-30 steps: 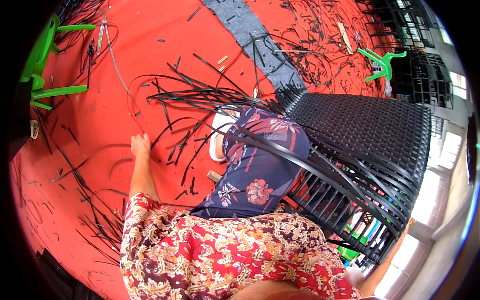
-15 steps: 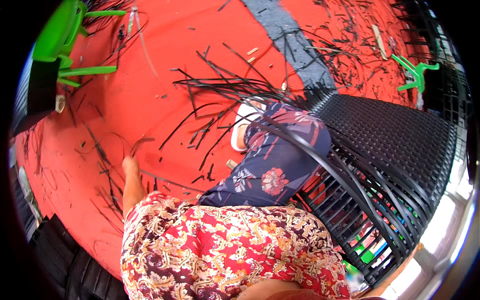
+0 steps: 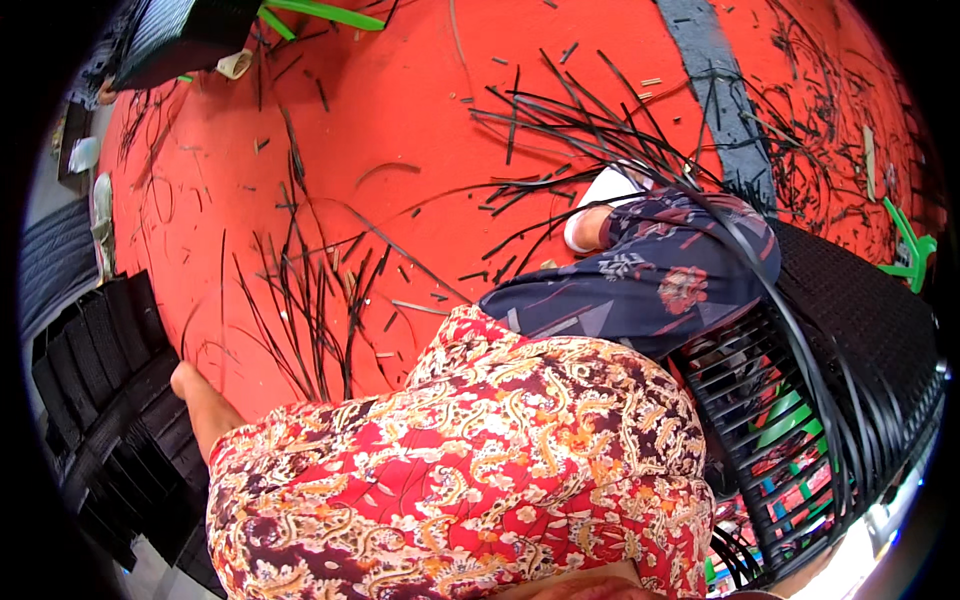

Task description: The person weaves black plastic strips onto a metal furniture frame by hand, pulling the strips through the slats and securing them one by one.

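My left hand [image 3: 182,380] is stretched out at the left, beside dark woven panels [image 3: 110,350]; its fingers are too small and turned away to make out, and no object shows in it. My right hand is out of view. At my right stands a black woven rattan piece [image 3: 840,290] with a slatted side [image 3: 770,430]. Long loose black strips [image 3: 790,320] hang over it and trail across my knee. My leg in dark floral trousers [image 3: 640,290] rests against it, a white shoe [image 3: 605,195] on the foot.
Black strip offcuts [image 3: 310,320] litter the red floor [image 3: 380,120], crossed by a grey band [image 3: 700,60]. A dark woven piece [image 3: 185,45] and green plastic legs [image 3: 325,12] are at the far left. A green plastic stool [image 3: 910,250] stands at far right.
My view has swung left, so the floor and the rattan piece sit further right. The dark panels at the left show more fully, and my left hand has moved out toward them.
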Demonstrator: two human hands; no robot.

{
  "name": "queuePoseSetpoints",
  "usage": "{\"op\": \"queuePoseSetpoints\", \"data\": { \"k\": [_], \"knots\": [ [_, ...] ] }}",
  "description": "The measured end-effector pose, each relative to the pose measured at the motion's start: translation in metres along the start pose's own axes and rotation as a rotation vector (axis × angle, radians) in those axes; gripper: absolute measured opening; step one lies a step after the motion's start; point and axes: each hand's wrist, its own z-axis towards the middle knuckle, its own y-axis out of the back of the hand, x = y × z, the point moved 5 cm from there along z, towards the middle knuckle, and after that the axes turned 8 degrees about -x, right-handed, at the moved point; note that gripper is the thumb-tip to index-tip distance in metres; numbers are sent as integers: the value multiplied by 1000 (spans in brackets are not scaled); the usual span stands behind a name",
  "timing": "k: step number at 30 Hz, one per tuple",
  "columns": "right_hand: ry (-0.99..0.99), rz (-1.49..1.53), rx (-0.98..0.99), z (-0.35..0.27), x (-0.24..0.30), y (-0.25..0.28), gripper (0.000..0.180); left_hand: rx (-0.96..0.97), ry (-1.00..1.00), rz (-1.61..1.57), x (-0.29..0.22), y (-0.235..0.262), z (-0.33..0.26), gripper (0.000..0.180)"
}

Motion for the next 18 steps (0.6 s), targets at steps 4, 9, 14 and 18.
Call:
{"op": "queuePoseSetpoints", "data": {
  "k": [4,9,14,18],
  "knots": [
    [48,25,26,8,8,-7,28,360,194,-436,-54,-88,-99,30],
    [63,15,71,15,16,-11,28,1493,-5,-733,-208,-191,-386,20],
    [80,4,87,18,20,-12,27,1839,-246,-706,-290,-163,-597,17],
    [90,-1,93,21,26,-11,26,1927,-741,-718,-332,-104,-676,20]
  ]
}}
